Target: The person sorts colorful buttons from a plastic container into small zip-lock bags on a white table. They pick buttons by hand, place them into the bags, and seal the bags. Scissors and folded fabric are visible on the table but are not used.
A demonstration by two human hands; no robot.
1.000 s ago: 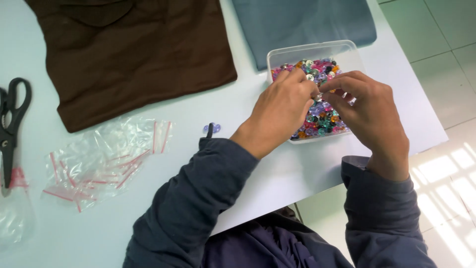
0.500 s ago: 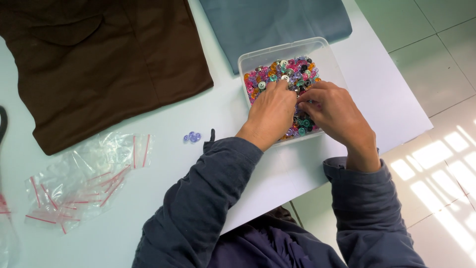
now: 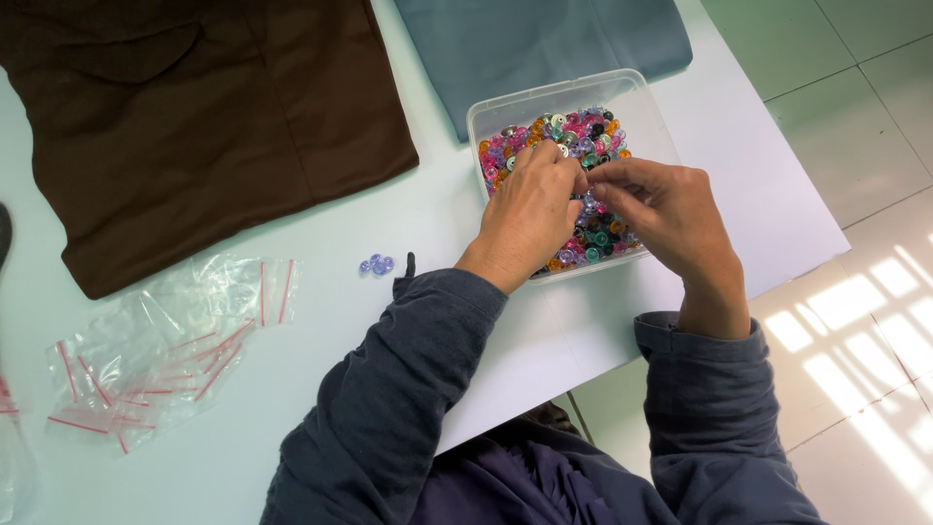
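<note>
Fingertips of left hand (image 3: 530, 209), right hand (image 3: 666, 209) meet over bead box (image 3: 641, 97).

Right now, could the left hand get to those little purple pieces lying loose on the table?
Probably yes. The left hand is over the clear box of coloured buttons, and the purple pieces lie on bare table beside its forearm, with nothing between them.

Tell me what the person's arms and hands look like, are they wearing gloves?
No gloves. The left hand and right hand are bare, with no rings or watch that I can see. Both arms wear long dark blue-grey sleeves of soft, creased cloth, ending in plain cuffs at the wrists.
</note>
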